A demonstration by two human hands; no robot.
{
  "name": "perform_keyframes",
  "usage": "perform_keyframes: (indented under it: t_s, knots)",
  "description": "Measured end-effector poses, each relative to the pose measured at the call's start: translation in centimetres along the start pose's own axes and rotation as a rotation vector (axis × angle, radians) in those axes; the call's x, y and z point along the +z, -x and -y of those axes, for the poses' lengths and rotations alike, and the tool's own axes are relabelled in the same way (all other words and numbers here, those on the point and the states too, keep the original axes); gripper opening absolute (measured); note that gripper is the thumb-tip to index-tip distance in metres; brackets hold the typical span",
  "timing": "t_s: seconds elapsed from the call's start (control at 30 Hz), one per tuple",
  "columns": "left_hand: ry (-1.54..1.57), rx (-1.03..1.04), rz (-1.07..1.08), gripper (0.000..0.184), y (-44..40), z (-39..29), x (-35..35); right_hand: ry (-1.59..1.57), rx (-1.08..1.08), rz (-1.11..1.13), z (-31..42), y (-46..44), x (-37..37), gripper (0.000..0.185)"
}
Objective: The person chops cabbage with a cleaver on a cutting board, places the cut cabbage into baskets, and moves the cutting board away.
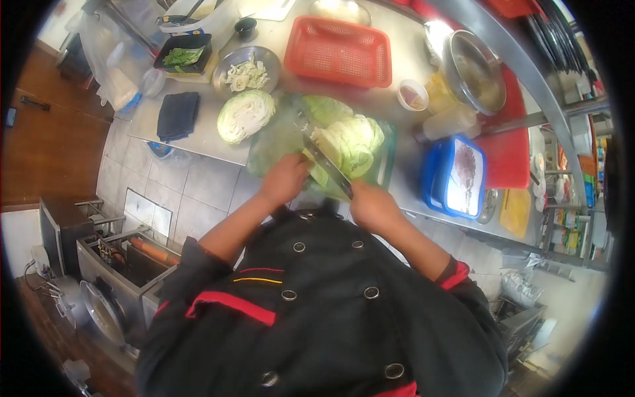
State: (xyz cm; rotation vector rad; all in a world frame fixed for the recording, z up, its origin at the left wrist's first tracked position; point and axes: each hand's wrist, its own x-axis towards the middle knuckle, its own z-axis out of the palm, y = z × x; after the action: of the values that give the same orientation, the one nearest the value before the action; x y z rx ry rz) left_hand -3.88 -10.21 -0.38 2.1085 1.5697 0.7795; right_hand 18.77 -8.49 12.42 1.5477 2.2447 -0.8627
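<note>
My right hand is wrapped round the handle of a knife, whose blade points up and left over a green cutting board. Beside the blade, my left hand has its fingers bent at a pale green piece of cabbage; whether it grips the piece I cannot tell. Cut cabbage lies on the board just right of the blade, with a green leaf piece behind it. A halved cabbage, cut face up, rests at the board's left edge.
Behind the board are a red perforated basket and a steel bowl with cabbage pieces. A dark folded cloth lies left, near a black tub of greens. To the right stand a blue container, a small cup and a bottle.
</note>
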Motion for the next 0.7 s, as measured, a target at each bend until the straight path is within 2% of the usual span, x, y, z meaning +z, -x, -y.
perform_keyframes:
  t_s: [0.17,0.23,0.3,0.5,0.63,0.7]
  knots:
    - [-0.022,0.054,0.013,0.027,0.1,0.5,0.5,-0.037,0.024,-0.048,-0.7,-3.7,4.3,0.025]
    - [0.031,0.049,-0.017,0.025,-0.2,0.5,0.3,-0.038,-0.005,-0.094,-0.7,-4.8,3.7,0.026]
    - [-0.013,0.074,-0.001,0.023,0.1,0.8,0.2,-0.067,0.009,-0.041,-0.6,-4.8,2.6,0.026]
    - [0.003,0.102,-0.056,0.021,0.1,1.6,1.1,-0.041,-0.067,-0.077,0.0,-0.4,-0.4,0.023]
    - [-0.004,0.112,-0.038,0.020,0.2,1.8,1.0,-0.014,-0.095,-0.013,0.1,0.0,-0.2,0.024]
    - [-0.019,0.104,-0.032,0.020,0.1,2.0,1.3,-0.007,-0.039,-0.019,-0.4,-1.2,1.6,0.022]
